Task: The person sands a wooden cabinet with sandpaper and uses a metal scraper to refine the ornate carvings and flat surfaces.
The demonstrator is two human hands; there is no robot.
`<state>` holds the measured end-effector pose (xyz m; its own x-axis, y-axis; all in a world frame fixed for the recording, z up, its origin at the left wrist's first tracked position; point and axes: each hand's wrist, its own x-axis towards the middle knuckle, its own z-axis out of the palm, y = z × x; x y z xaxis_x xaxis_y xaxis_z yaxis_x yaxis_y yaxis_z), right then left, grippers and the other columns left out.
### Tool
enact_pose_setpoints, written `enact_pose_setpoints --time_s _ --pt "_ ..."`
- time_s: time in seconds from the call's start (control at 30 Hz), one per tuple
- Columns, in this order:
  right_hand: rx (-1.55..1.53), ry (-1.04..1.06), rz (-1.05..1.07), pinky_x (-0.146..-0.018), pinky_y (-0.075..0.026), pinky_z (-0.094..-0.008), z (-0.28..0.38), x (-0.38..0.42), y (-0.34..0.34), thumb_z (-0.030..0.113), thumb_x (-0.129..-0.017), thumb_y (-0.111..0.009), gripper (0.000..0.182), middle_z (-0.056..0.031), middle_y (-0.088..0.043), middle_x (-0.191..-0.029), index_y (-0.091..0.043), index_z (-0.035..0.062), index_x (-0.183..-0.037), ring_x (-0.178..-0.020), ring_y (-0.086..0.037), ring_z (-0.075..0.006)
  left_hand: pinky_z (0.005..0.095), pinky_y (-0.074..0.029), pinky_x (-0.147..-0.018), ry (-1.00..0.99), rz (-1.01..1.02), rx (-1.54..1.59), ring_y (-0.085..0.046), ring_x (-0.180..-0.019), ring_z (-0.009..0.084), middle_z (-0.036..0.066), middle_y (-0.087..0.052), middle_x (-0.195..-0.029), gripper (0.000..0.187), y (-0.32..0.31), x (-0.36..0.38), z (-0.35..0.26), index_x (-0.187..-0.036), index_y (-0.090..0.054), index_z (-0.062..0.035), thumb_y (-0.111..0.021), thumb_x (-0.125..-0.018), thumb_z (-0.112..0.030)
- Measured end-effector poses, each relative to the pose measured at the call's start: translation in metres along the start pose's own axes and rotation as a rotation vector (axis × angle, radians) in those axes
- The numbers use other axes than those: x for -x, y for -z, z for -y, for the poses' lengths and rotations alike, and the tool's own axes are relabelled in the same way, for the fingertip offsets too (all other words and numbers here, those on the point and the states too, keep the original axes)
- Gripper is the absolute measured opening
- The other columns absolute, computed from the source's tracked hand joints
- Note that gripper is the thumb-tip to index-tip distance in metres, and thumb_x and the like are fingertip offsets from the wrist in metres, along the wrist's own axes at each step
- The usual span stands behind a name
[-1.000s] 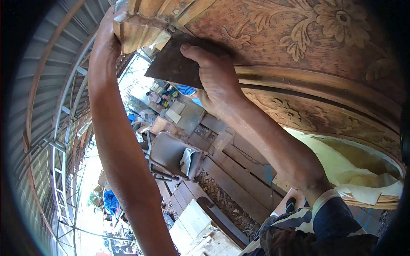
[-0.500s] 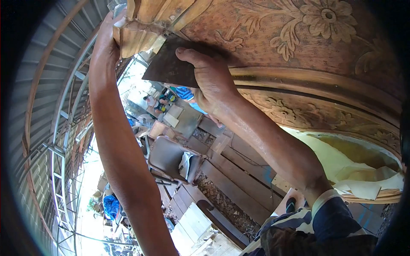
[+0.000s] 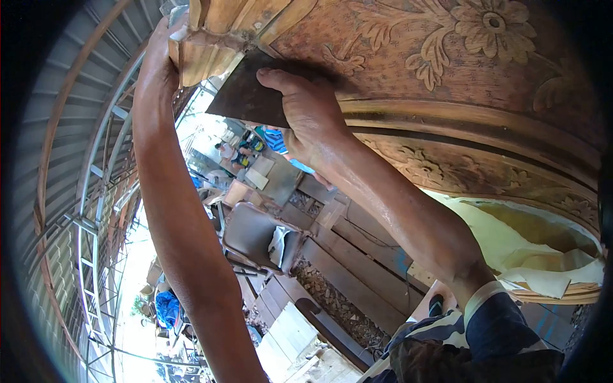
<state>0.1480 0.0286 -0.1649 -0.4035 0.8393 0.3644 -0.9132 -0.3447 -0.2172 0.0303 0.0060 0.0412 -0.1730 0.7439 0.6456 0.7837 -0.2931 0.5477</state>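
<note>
The right hand (image 3: pixel 310 115) is closed on a flat, dark rust-brown metal scraper blade (image 3: pixel 246 99), thumb stretched along its upper edge and the other fingers folded behind it. The blade's top edge lies against the carved reddish-brown wooden panel with flower and leaf reliefs (image 3: pixel 447 57), which runs up and to the right of that hand. Just under the wrist, a smooth curved wooden moulding (image 3: pixel 460 124) sweeps away to the right, with a second carved band below it.

The left hand (image 3: pixel 159 60) is up beside the blade's left corner, its palm against the pale, stepped wooden corner moulding (image 3: pixel 204 51); the fingers go behind the wood, so how far they curl cannot be told. The corner moulding sits between the two hands and touches the blade's upper left tip.

Below the right forearm, creased yellowish sheet material (image 3: pixel 530 249) hangs in the frame's opening. Between the two forearms, well below, stand a grey chair with a cloth on it (image 3: pixel 258 239), dark wooden planks (image 3: pixel 357 268) and pale cut boards (image 3: pixel 287 335). Left of the left arm curve the corrugated metal roof and steel trusses (image 3: pixel 83 159). A camouflage-patterned sleeve (image 3: pixel 472 345) covers the right upper arm.
</note>
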Motion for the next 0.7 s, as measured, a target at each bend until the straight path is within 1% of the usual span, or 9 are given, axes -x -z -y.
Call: enact_pose_setpoints --time_s 0.07,0.13,0.2,0.27,0.33,0.37,0.47,0.53,0.7 --pt "0.065 -0.034 -0.11 -0.093 -0.054 -0.0358 0.009 0.004 -0.009 0.005 -0.09 -0.074 0.024 -0.012 -0.074 -0.112 -0.07 -0.0019 -0.113 -0.099 -0.07 -0.0214 0.0376 -0.06 -0.084 -0.001 0.012 0.006 -0.071 -0.1 0.0205 0.012 -0.068 -0.119 0.048 0.0 0.001 0.0 -0.135 -0.056 -0.001 -0.071 -0.099 -0.029" --pt "-0.063 -0.166 -0.059 -0.094 -0.053 -0.0356 0.014 0.006 -0.009 0.005 -0.09 -0.075 0.023 -0.0114 -0.074 -0.11 -0.07 -0.002 -0.112 -0.1 -0.07 -0.0199 0.0373 -0.054 -0.097 0.038 0.021 -0.048 -0.066 -0.114 0.0203 0.009 -0.064 -0.132 0.054 -0.003 0.003 0.001 -0.144 -0.054 -0.0072 -0.064 -0.101 -0.037" --pt "-0.099 -0.158 -0.017 -0.095 -0.053 -0.0358 0.008 0.002 -0.002 0.005 -0.09 -0.075 0.023 -0.0115 -0.074 -0.111 -0.07 -0.0018 -0.112 -0.101 -0.069 -0.0199 0.0375 -0.054 -0.096 0.023 0.044 -0.052 -0.066 -0.114 0.0202 0.009 -0.065 -0.132 0.054 0.024 -0.023 0.022 -0.144 -0.053 -0.0072 -0.064 -0.101 -0.037" --pt "-0.139 -0.142 0.026 -0.096 -0.052 -0.0361 -0.002 0.002 0.01 0.005 -0.091 -0.075 0.023 -0.0115 -0.074 -0.111 -0.071 -0.0015 -0.112 -0.101 -0.069 -0.0199 0.0377 -0.055 -0.096 0.002 0.072 -0.058 -0.066 -0.113 0.0201 0.009 -0.065 -0.131 0.054 0.012 -0.013 0.012 -0.144 -0.053 -0.0072 -0.064 -0.101 -0.037" --pt "0.029 0.048 0.073 -0.092 -0.055 -0.0362 -0.004 0.0 0.015 0.007 -0.091 -0.075 0.022 -0.0129 -0.074 -0.111 -0.071 -0.0022 -0.111 -0.101 -0.071 -0.0208 0.0379 -0.055 -0.095 0.038 -0.001 -0.047 -0.066 -0.113 0.0198 0.008 -0.065 -0.13 0.054 -0.002 0.001 0.002 -0.144 -0.054 -0.007 -0.065 -0.1 -0.036" --pt "0.032 0.05 0.076 -0.092 -0.055 -0.0362 -0.004 -0.002 0.013 0.007 -0.091 -0.075 0.022 -0.0129 -0.074 -0.111 -0.071 -0.0022 -0.111 -0.101 -0.071 -0.0208 0.038 -0.055 -0.095 0.048 -0.028 -0.042 -0.066 -0.113 0.0197 0.008 -0.065 -0.13 0.054 -0.006 0.004 -0.003 -0.144 -0.054 -0.007 -0.065 -0.1 -0.036" --pt "-0.021 0.009 0.009 -0.087 -0.058 -0.0369 -0.007 -0.002 0.005 0.008 -0.092 -0.075 0.023 -0.0127 -0.074 -0.11 -0.07 -0.0011 -0.113 -0.096 -0.072 -0.0213 0.0377 -0.056 -0.094 0.075 0.021 -0.074 -0.066 -0.112 0.0195 0.008 -0.066 -0.128 0.051 0.015 -0.016 0.012 -0.143 -0.055 -0.0071 -0.065 -0.1 -0.034" --pt "-0.274 -0.199 0.015 -0.084 -0.058 -0.0365 -0.006 -0.001 0.001 0.009 -0.091 -0.076 0.025 -0.0131 -0.074 -0.109 -0.07 -0.001 -0.113 -0.093 -0.073 -0.0222 0.0369 -0.056 -0.094 0.094 -0.036 0.008 -0.067 -0.112 0.0195 0.008 -0.066 -0.129 0.048 0.03 -0.033 0.024 -0.142 -0.055 -0.0071 -0.063 -0.101 -0.032" --pt "-0.117 -0.173 0.007 -0.085 -0.059 -0.0353 -0.002 -0.01 0.0 0.009 -0.091 -0.077 0.024 -0.0125 -0.075 -0.105 -0.07 -0.0001 -0.112 -0.092 -0.073 -0.0211 0.0361 -0.056 -0.094 0.007 0.062 0.067 -0.067 -0.112 0.0194 0.008 -0.066 -0.13 0.048 0.028 -0.038 0.031 -0.142 -0.055 -0.0074 -0.062 -0.102 -0.031"
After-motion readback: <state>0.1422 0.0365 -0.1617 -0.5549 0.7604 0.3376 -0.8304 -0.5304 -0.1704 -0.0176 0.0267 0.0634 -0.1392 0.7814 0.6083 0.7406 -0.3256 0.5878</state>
